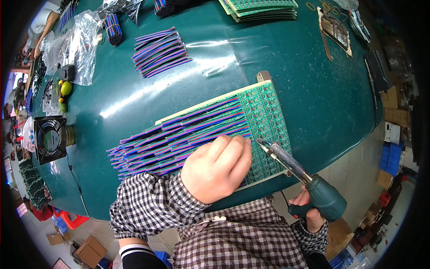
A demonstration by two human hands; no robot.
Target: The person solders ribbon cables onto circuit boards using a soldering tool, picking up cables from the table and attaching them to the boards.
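Note:
A panel of green circuit boards [268, 107] lies at a slant on the table before me. Rows of striped ribbon wires [161, 143], blue, red, green and black, stretch from it to the left. My left hand [217, 170] rests over the lower rows, its fingers pinched at a ribbon wire's end by the bare boards; the fingertips are partly hidden. In my right hand [315, 221], at the lower right, is the grip of a dark green soldering gun [328, 197]. Its metal tip points up and left, close to the left fingertips at the wire ends.
Loose ribbon wires [161, 51] and a tied bundle [113, 29] lie farther back, near clear plastic bags [83, 45]. Stacked green panels [262, 9] sit at the far edge. A small black fan [50, 140] stands left; a dirty metal tray [335, 30] lies far right.

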